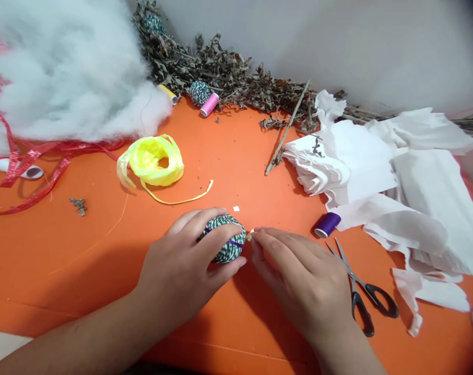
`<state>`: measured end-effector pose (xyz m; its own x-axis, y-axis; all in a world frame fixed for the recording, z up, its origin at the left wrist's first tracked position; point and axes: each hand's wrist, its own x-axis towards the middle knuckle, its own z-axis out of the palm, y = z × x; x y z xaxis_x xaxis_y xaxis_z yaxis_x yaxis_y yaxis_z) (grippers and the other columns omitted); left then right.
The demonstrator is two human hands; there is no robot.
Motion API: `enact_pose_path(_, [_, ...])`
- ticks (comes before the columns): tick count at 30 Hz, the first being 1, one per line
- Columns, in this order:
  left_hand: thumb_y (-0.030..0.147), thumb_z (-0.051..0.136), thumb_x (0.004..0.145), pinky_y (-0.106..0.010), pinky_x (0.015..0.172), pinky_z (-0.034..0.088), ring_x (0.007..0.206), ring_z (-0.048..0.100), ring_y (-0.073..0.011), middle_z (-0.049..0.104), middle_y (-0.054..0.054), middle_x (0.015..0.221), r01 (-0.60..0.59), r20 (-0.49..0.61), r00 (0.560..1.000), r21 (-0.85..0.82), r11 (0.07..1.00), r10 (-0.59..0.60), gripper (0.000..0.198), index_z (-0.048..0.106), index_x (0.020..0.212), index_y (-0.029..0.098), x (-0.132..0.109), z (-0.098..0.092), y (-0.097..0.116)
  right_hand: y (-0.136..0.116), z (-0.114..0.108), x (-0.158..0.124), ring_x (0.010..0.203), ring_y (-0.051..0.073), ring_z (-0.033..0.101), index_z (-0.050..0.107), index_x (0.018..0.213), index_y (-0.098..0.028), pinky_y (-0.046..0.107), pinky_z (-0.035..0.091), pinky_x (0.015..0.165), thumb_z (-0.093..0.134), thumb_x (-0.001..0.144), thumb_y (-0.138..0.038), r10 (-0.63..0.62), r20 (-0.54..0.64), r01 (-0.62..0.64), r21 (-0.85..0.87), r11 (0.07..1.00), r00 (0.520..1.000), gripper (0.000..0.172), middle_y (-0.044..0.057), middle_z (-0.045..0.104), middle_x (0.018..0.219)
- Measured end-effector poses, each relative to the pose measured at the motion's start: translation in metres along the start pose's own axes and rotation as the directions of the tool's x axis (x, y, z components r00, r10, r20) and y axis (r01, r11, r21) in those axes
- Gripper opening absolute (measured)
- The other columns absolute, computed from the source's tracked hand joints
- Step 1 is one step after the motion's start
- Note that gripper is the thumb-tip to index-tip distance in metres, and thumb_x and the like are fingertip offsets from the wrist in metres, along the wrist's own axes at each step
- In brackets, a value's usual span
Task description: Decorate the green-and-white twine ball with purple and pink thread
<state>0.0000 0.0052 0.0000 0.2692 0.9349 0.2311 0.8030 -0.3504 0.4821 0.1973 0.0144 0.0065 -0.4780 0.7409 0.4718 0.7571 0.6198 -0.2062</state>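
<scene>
A ball of green and white twine (228, 250), with purple thread across it, is gripped by my left hand (185, 250), fingers over the top and thumb below. At the ball's right end, my right hand (299, 265) pinches a small pale yellowish piece (250, 235) between thumb and fingertips. Its kind is too small to make out, and part of it hides behind the fingers. Just beyond the right hand lie a spool of purple thread (327, 225) and scissors (357, 284) with black handles, blades slightly apart. A tiny white scrap (236, 209) rests beyond the ball.
Yellow raffia ribbon (158, 161) lies coiled beyond my left hand on the orange table (236, 156). White stuffing (72, 73) and red ribbon (60, 169) fill the far left. Dried stems (221, 67) line the wall, near a pink spool (209, 104). White paper (369, 161) covers the right.
</scene>
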Motion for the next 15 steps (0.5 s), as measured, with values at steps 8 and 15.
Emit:
enact_pose_path(8, [0.040,0.068,0.083,-0.036,0.082,0.055,0.111,0.063,-0.0270,0.065,-0.004,0.126,0.028,0.008,1.000,-0.024,0.999,-0.028,0.030,0.061,0.110,0.030,0.0009,-0.0003,0.0011,0.0048,0.0027,0.0018,0.068,0.018,0.072,0.068,0.090,-0.020,0.028,0.054,0.064,0.062,0.087,-0.013,0.118,-0.050,-0.120,-0.034,0.992,0.992,0.010,0.004,0.078,0.084])
enact_pose_path(15, [0.043,0.073,0.078,-0.041,0.094,0.051,0.116,0.061,-0.0268,0.065,-0.005,0.124,0.158,0.086,0.986,-0.258,0.953,-0.140,0.036,0.063,0.110,0.030,0.0057,-0.0038,-0.0024,0.0051,-0.0016,0.0014,0.078,0.021,0.073,0.069,0.103,-0.017,0.031,0.055,0.062,0.060,0.089,-0.019,0.271,0.005,-0.270,-0.023,0.962,0.963,0.017,0.007,0.077,0.092])
